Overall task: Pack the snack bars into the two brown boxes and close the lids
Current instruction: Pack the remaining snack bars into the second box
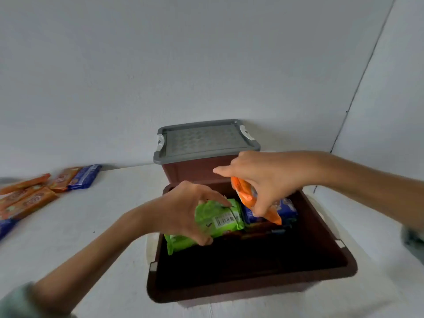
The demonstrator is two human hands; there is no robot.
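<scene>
An open brown box (pixel 325 269) stands in front of me with no lid on it. My left hand (pixel 183 212) grips a green snack pack (pixel 218 223) over the box's left side. My right hand (pixel 263 177) holds an orange snack bar (pixel 246 195), tilted, above the far right part of the box. A blue snack pack (pixel 286 208) lies inside at the far right. Behind stands a second brown box (pixel 195 171) with a grey lid (pixel 204 141) on top. More orange bars (pixel 29 200) and a blue pack (pixel 86 176) lie on the table at the left.
The white table (pixel 80 237) meets a pale wall just behind the far box. A white latch handle (pixel 150 249) shows at the near box's left side. Another blue pack (pixel 5 227) lies at the left edge of view.
</scene>
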